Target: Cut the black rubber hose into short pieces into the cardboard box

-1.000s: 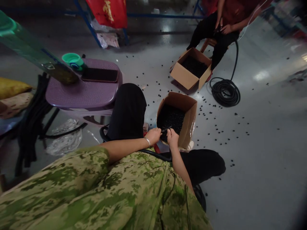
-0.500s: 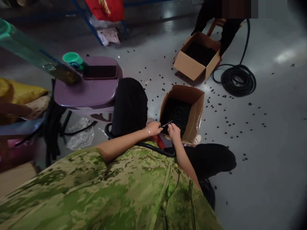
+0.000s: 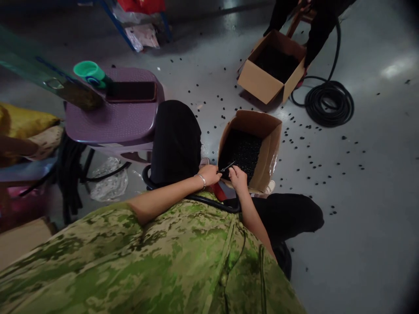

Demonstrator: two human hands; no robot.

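Note:
Over the near edge of an open cardboard box point(image 3: 271, 148), my left hand point(image 3: 210, 175) is closed around a pair of scissors point(image 3: 228, 166), blades pointing right. Just beside the blades, my right hand point(image 3: 238, 178) pinches the end of a black hose point(image 3: 209, 201). That hose runs down from the right hand and across my lap to the left. Its very tip is mostly hidden by the fingers. Many small black pieces point(image 3: 242, 148) fill the bottom of the box, below both hands.
Left stands a purple stool point(image 3: 131, 115) with a phone point(image 3: 132, 92), a green cup point(image 3: 90, 73) and a tall bottle point(image 3: 70, 89). Ahead, another person sits behind a second box point(image 3: 262, 83), near a coiled black hose point(image 3: 330, 104). Black bits lie scattered over the floor point(image 3: 366, 196).
The view has shifted slightly. My hands keep nearly the same pose, with the scissors and hose close together. The other person's hands now show at the top.

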